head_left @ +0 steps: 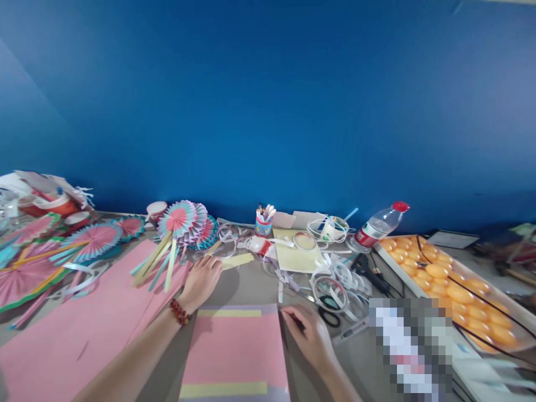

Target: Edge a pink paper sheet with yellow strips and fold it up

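My left hand (204,282), with a red bead bracelet on the wrist, reaches forward beside a large pink paper sheet (84,318). Its fingers are stretched out low over the table, close to a yellow paper strip (238,261). In front of me lies a pink sheet with purple borders (234,349) and yellow strips across its top and bottom. Along its right edge rests my right hand (309,335), fingers loosely bent and apart, nothing visible in them. Black-handled scissors (330,318) and a box cutter (350,330) lie just right of it.
Folded paper fans (178,220) lie at the left and back. Tape rolls (330,293), a pen cup (263,220), a yellow sheet (293,257) and a glue gun (371,273) crowd the middle. A water bottle (379,226) and a tray of orange balls (402,268) are right.
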Demonstrator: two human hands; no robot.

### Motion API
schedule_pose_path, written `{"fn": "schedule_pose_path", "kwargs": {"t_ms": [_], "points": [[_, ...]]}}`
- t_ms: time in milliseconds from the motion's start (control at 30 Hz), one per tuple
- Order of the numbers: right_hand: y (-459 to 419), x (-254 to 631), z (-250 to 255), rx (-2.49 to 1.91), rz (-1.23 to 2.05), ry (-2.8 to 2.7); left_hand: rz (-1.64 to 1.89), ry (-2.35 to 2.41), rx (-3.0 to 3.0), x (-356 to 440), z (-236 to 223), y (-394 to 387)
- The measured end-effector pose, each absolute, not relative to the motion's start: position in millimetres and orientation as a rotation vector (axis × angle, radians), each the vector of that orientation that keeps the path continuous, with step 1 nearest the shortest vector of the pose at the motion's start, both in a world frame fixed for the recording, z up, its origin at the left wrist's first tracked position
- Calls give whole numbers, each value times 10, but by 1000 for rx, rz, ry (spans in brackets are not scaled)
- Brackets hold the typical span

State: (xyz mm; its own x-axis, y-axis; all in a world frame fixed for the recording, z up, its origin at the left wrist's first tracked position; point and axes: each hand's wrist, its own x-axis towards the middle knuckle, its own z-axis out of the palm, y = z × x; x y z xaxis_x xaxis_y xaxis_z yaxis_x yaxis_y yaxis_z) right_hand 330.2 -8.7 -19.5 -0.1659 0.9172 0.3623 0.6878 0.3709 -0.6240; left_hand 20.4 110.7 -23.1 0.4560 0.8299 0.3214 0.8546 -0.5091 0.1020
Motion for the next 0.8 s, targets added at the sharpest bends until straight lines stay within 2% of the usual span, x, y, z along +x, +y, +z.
{"fn": "schedule_pose_path", "kwargs": {"t_ms": [233,400,567,700,800], "points": [[-108,3316,-192,-1404,441,-1933,-653,-1558,-2637,198,-214,1088],[-125,3318,-197,-1407,409,-1926,-879,-1608,-2638,168,-126,1045],[-176,3298,-9,-1324,294,-1979,-1070,-1613,-2757,243,136,900],[-210,3155,316,-1200,222,-2073,-1049,-1276,-3245,510,510,563],[-198,2997,495,-1156,353,-2141,-921,-907,-3459,716,706,324]]}}
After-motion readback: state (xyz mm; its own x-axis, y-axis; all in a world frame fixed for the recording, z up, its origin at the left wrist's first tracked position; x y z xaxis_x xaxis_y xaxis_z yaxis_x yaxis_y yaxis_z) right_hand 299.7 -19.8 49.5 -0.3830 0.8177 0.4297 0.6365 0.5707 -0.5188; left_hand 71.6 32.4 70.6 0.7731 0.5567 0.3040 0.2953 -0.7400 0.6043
